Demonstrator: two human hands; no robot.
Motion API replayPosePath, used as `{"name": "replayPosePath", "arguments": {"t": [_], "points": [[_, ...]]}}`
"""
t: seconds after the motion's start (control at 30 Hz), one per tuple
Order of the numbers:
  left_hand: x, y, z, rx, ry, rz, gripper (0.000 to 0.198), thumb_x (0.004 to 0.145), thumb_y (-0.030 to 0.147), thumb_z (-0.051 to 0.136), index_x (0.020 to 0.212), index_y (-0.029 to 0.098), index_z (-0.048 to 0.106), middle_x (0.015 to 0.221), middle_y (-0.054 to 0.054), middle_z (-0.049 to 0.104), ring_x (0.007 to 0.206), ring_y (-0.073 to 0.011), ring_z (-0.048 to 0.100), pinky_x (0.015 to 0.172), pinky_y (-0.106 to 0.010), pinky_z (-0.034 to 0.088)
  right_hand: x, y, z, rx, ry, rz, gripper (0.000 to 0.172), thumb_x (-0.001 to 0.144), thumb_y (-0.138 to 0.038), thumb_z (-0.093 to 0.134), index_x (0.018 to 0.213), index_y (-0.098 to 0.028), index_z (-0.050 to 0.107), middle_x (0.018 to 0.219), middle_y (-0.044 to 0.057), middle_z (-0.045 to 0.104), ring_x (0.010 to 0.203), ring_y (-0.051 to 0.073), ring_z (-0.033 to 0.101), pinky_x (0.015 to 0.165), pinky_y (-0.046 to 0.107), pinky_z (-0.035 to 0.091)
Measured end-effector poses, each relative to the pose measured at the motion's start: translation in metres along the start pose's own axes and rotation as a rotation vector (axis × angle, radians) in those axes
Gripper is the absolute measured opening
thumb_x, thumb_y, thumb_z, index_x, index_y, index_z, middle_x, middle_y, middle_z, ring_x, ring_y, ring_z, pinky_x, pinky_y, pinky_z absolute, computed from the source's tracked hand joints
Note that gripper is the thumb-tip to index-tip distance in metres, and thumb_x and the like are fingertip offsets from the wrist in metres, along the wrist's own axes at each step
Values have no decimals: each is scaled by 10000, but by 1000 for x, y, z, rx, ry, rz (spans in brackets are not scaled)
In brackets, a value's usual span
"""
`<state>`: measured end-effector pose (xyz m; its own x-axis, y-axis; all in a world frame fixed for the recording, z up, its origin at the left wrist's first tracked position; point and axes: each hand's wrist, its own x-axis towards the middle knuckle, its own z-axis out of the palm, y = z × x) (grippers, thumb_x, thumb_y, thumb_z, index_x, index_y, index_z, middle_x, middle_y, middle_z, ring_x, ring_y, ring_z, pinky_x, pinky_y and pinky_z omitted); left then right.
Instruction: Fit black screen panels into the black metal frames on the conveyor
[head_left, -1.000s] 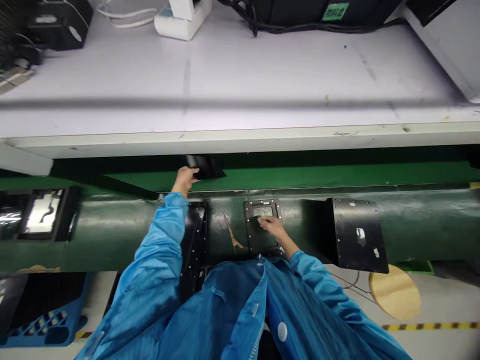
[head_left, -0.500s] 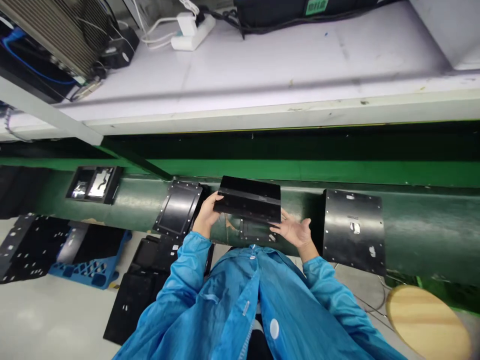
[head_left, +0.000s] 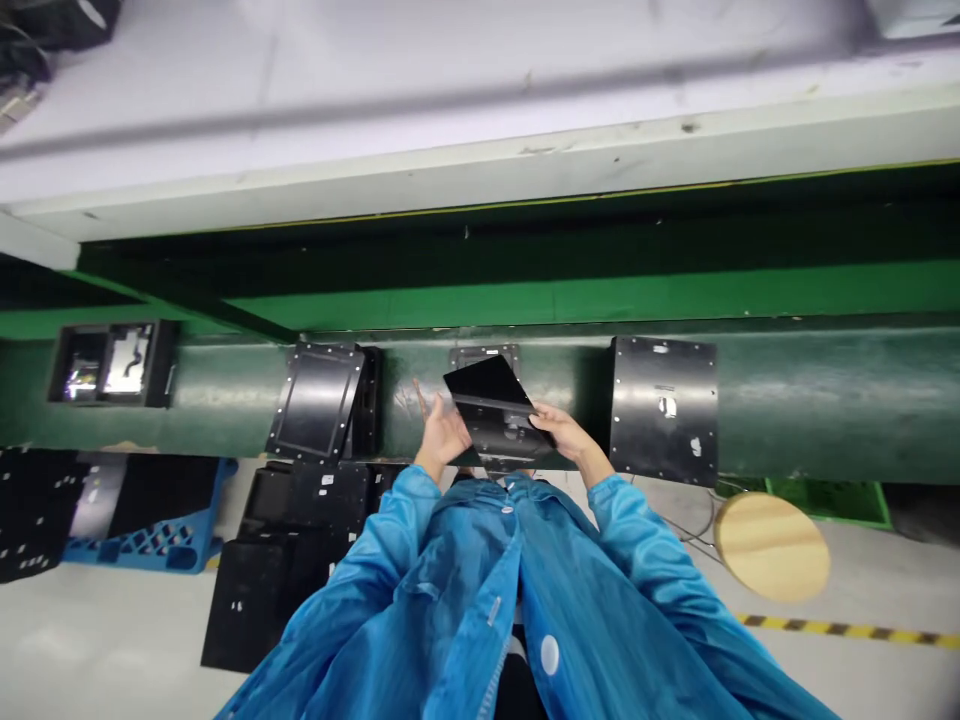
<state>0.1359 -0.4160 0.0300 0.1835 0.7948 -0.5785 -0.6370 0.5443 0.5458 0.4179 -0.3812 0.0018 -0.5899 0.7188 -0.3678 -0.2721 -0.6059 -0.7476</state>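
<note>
A glossy black flat panel (head_left: 491,405) hangs tilted in front of me, above the green bench. My right hand (head_left: 566,435) grips its right edge, thumb on the front face. At the panel's left edge, my left hand (head_left: 444,437) is open with its fingers apart; whether the fingertips touch the panel I cannot tell. Partly hidden behind the panel, a dark framed plate (head_left: 463,355) lies on the bench. To the left sits a black framed panel (head_left: 315,400) with dots along its border, resting on another dark piece. A black box-like panel (head_left: 664,410) with small white labels stands on the right.
A white shelf (head_left: 450,110) overhangs the green bench (head_left: 825,400). Further left is an open dark case (head_left: 112,365). Below are a blue pallet (head_left: 180,535), black panels (head_left: 244,605) on the floor and a round wooden stool (head_left: 772,545).
The panel has turned and come lower, closer to my body. My right hand has closed on its edge, while my left hand has let go and opened. The view has shifted.
</note>
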Motion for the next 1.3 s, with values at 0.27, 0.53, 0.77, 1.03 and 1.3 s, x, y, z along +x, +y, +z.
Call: {"name": "replayPosePath", "arguments": {"t": [0.27,0.53,0.77,1.03,1.3], "points": [[52,-36,-32,176,116,121,697,661,376,945,1280,201,677,1213,-112,777,1164,-299,729,1085,-467,540,34,64,-2,-245,336,-78,610,739,-629,848,1170,-204,780,808,13,748,775,204,676,766,334,546],[98,-26,-40,665,532,234,468,798,303,833,1237,182,729,1125,-108,783,1122,-253,719,1052,-401,533,71,83,-9,-580,717,-34,584,714,-710,786,972,-189,730,690,23,683,584,178,594,543,287,484],[74,-25,-36,1363,712,256,430,907,290,715,1324,199,762,1250,-149,731,1201,-285,687,1066,-356,493,73,77,-7,-759,761,7,454,819,-671,692,867,-223,745,782,63,773,690,237,709,662,323,545],[46,-19,-40,1428,677,282,662,851,305,827,1483,265,633,1347,-136,642,1322,-311,608,1179,-401,403,77,58,10,-1324,838,189,299,884,-537,732,1006,-269,782,954,102,804,953,306,755,815,382,534],[16,-37,-63,1384,573,44,561,770,388,919,1210,263,596,1130,-103,719,1186,-321,683,1013,-390,491,43,73,-3,-1270,689,206,321,806,-481,820,1019,-269,708,970,57,795,909,265,749,721,317,492]]}}
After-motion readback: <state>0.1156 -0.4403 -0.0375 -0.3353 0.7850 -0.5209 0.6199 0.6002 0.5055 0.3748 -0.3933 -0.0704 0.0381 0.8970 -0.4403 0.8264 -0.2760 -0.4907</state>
